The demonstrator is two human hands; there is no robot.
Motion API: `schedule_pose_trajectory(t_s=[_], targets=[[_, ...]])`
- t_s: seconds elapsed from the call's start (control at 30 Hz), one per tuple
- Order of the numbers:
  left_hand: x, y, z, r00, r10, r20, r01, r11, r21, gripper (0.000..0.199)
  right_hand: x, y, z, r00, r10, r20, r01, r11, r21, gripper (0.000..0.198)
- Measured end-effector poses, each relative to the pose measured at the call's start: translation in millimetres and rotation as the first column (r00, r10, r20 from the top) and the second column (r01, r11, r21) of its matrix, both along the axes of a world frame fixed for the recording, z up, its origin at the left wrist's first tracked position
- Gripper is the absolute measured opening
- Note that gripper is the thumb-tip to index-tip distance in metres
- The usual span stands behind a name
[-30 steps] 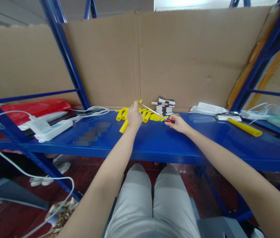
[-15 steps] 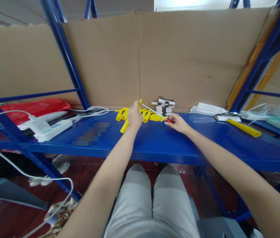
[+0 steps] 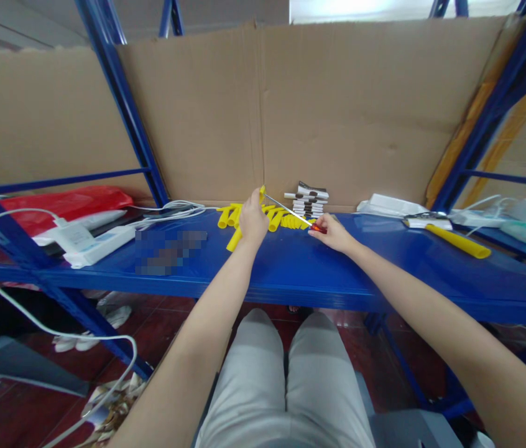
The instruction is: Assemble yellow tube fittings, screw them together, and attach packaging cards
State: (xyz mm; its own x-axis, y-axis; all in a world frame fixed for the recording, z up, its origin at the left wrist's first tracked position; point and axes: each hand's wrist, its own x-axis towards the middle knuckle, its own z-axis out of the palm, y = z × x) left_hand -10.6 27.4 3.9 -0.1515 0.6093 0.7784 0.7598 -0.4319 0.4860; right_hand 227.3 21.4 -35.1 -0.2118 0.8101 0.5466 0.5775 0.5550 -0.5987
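Observation:
My left hand (image 3: 253,220) is closed around a yellow tube (image 3: 234,239); yellow shows both above and below the fist. My right hand (image 3: 334,234) grips the red handle of a long-shafted screwdriver (image 3: 290,210). Its thin metal shaft slants up to the left, with the tip at the tube's upper end; whether it goes inside is too small to tell. Behind and beside my left hand lie several other yellow tubes (image 3: 275,221), partly hidden by it. Between my hands is a row of short yellow pieces (image 3: 293,221).
A stack of white and dark packets (image 3: 310,204) stands against the cardboard backing (image 3: 337,112). A longer yellow tube (image 3: 461,242) lies right on the blue shelf (image 3: 328,274). White power strip (image 3: 99,246), cables and a red bag (image 3: 67,202) are left. Blue posts flank the shelf.
The screwdriver's handle has shifted very slightly left with my right hand, and its shaft has tilted a little. My left hand keeps its place on the tube.

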Motion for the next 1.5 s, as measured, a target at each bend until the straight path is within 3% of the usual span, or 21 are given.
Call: schedule_pose_trajectory(t_s=[0.23, 0.4, 0.53, 0.87, 1.1, 1.33, 1.5], targets=[[0.0, -6.3, 2.8, 1.000, 0.005, -0.024, -0.005, 1.000, -0.022, 0.056, 0.2, 3.8, -3.4, 0.997, 0.024, -0.066, -0.024, 1.000, -0.002, 0.045], [-1.9, -3.5, 0.5, 1.000, 0.008, -0.023, -0.008, 1.000, -0.003, 0.056, -0.8, -2.0, 3.0, 0.997, 0.072, -0.003, -0.072, 0.995, -0.072, 0.040], [-2.8, -0.7, -0.9, 1.000, 0.024, -0.004, -0.024, 1.000, 0.009, 0.055, -2.6, -3.0, 2.9, 0.996, 0.046, 0.078, -0.046, 0.999, -0.005, 0.036], [-1.5, -3.9, 0.5, 0.999, 0.010, -0.038, -0.010, 1.000, -0.012, 0.055, 0.2, -2.4, 0.5, 0.999, -0.017, 0.028, 0.014, 0.997, 0.074, 0.037], [-1.9, -0.7, -1.8, 1.000, 0.011, -0.022, -0.010, 1.000, 0.014, 0.056, -0.1, -4.4, 7.4, 0.993, 0.074, 0.087, -0.071, 0.997, -0.037, 0.035], [-0.9, -2.7, 0.3, 0.999, 0.012, -0.030, -0.011, 1.000, 0.014, 0.056, 2.1, 4.1, -2.4, 0.999, 0.035, -0.009, -0.034, 0.999, 0.033, 0.040], [-0.9, -6.3, 1.5, 0.998, 0.025, -0.063, -0.025, 1.000, -0.014, 0.056, 5.1, 0.8, 2.1, 0.999, 0.032, 0.027, -0.033, 0.999, 0.041, 0.040]])
